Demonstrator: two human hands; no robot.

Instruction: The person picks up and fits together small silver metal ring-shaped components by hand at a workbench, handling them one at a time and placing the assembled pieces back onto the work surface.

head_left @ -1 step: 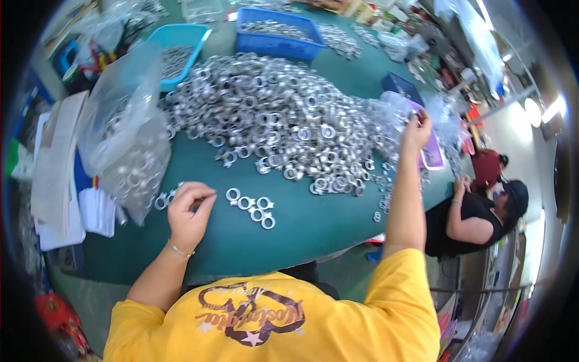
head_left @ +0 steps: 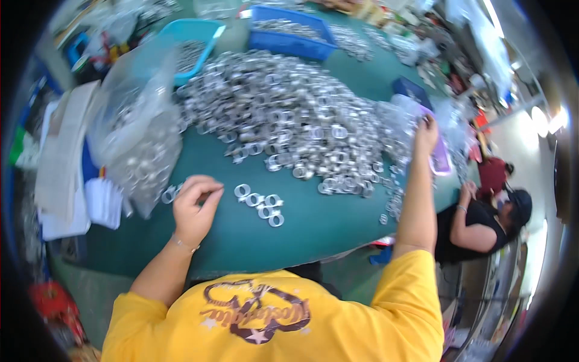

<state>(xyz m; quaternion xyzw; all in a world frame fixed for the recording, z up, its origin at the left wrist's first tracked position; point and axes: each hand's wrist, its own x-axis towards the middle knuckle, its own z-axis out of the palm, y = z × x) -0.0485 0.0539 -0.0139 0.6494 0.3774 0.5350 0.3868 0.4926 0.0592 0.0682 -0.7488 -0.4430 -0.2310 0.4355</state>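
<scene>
My left hand (head_left: pixel 197 205) rests low over the green table, thumb and fingers closed in a pinch; whatever may be in it is hidden. Just right of it lies a small group of metal ring clamps (head_left: pixel 254 200). Two more rings peek out behind its left side. My right arm is stretched out to the far right, where my right hand (head_left: pixel 426 136) has its fingers pressed together over a purple tray (head_left: pixel 442 158). Beside those fingers is a clear plastic bag (head_left: pixel 403 114). Anything held there is too small to make out. A large heap of ring clamps (head_left: pixel 274 111) spreads across the middle.
At the back stand a teal bin (head_left: pixel 212 39) and a blue bin (head_left: pixel 292 49) of small metal parts. A clear bag of rings (head_left: pixel 142 160) sits left, by stacked cardboard (head_left: pixel 66 157). Loose parts (head_left: pixel 395 202) lie near the right edge. A person in black (head_left: pixel 476 226) works at the right.
The whole view has shifted slightly, with the table's things now a little further right in the picture. Both hands keep nearly the same places and closed shapes.
</scene>
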